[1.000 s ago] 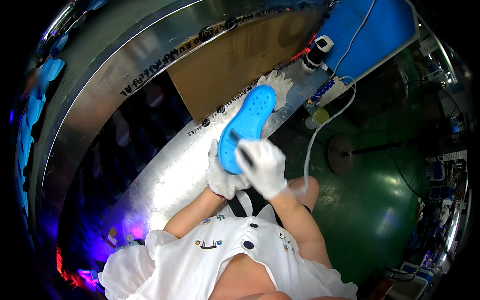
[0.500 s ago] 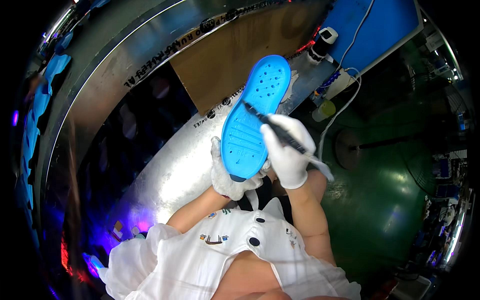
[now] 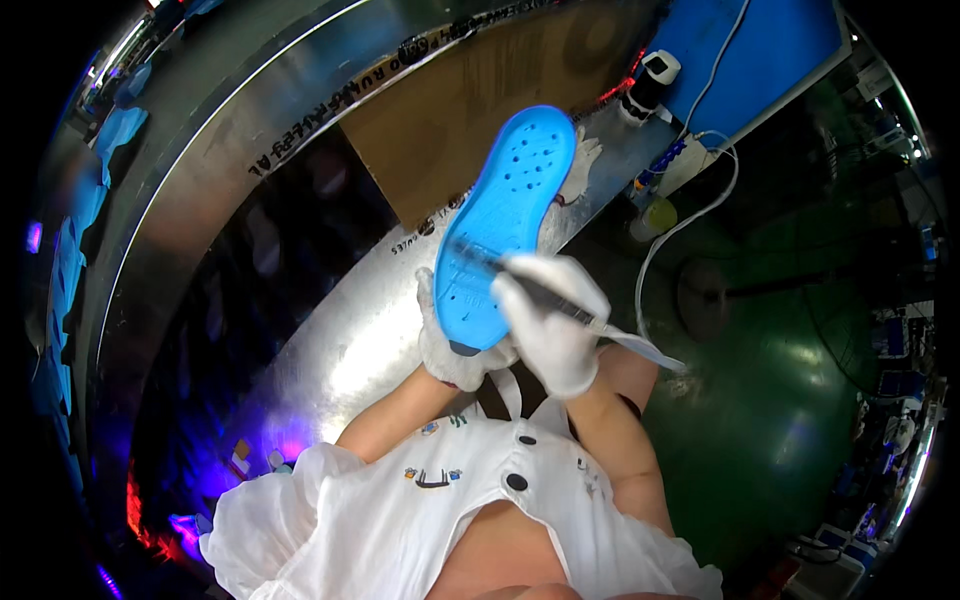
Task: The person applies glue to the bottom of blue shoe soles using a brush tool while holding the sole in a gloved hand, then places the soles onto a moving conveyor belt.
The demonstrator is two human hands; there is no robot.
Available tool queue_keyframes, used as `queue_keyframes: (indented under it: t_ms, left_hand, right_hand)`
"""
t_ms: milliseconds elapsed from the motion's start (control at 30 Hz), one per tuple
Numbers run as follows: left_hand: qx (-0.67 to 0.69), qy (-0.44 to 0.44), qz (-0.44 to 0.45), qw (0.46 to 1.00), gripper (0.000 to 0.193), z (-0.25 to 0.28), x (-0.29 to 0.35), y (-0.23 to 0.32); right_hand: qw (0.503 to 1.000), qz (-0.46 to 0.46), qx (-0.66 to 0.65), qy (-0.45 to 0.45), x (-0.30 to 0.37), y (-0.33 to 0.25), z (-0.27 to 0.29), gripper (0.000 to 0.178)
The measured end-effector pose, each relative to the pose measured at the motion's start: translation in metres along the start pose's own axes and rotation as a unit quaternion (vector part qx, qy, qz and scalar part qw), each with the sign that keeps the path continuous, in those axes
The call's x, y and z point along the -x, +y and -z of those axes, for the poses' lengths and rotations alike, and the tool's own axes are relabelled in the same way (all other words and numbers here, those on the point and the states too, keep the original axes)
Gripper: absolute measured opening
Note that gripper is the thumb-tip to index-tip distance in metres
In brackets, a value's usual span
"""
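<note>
Two grips: left hand [image 3: 446,366] clasps blue sole [image 3: 502,212], right hand [image 3: 555,340] curled round dark tool [image 3: 556,301].

A loose white blouse [image 3: 350,520] with full, thin-looking sleeves [image 3: 265,525], dark round buttons [image 3: 516,482] down the front and small coloured motifs [image 3: 455,475] on the chest; a white left glove [image 3: 437,357], its cuff edged dark red; a plain white right glove [image 3: 562,350].
</note>
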State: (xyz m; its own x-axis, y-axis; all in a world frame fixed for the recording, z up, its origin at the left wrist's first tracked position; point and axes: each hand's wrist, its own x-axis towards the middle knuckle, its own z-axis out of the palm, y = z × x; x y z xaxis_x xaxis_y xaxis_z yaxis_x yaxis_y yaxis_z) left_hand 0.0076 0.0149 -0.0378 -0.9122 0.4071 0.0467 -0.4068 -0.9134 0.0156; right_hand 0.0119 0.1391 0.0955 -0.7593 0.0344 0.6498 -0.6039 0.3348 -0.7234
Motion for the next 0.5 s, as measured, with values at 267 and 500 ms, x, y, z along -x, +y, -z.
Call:
queue_keyframes:
  t_ms: [267, 500]
  left_hand:
    - [0.006, -0.124, 0.095, 0.988, 0.11, -0.027, -0.002, 0.007]
    - [-0.116, 0.007, 0.039, 0.993, 0.112, -0.029, -0.005, 0.015]
  right_hand:
    - [0.963, -0.229, -0.143, -0.023, 0.008, -0.009, 0.006, 0.013]
    - [0.99, -0.063, -0.097, -0.077, 0.027, -0.012, 0.0, 0.019]
